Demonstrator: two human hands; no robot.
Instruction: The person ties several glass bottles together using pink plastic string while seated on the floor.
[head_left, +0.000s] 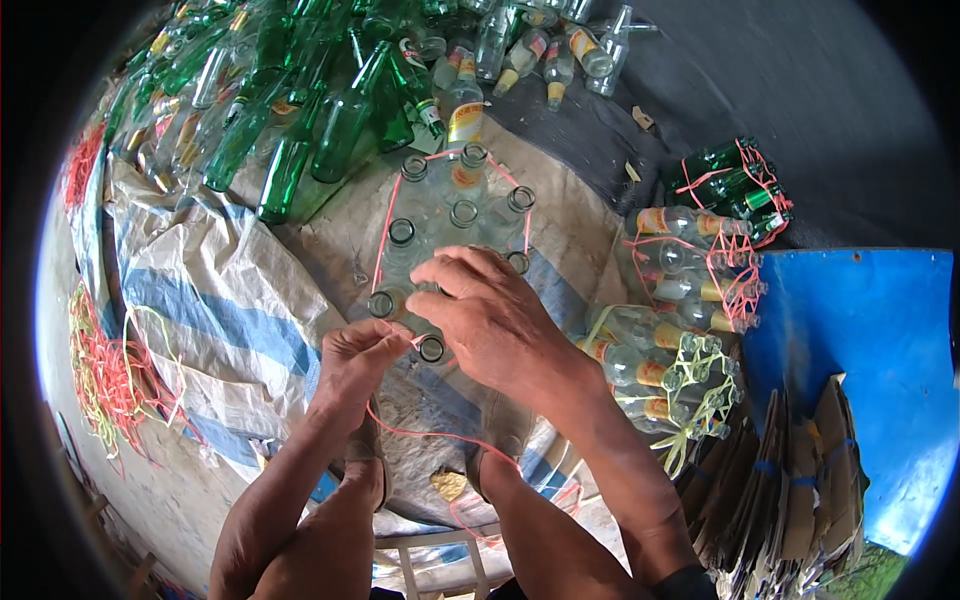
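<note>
A cluster of clear glass bottles (463, 213) stands upright on the sacking in front of me. Pink string (383, 240) runs around the outside of their necks. My left hand (362, 362) pinches the string beside the mouth of the nearest bottle (431, 349). From there a loose tail of the string (430, 434) trails toward my feet. Over the near right part of the cluster, my right hand (482, 312) reaches with bent fingers apart; its palm side and the bottle tops under it are hidden.
Green and clear bottles (290, 165) lie heaped at the far left. Tied bundles of clear bottles (680, 270) and green bottles (722, 180) lie to the right. A blue panel (850, 340) and folded cardboard (790, 480) are near right. Pink and yellow strings (115, 375) hang at left.
</note>
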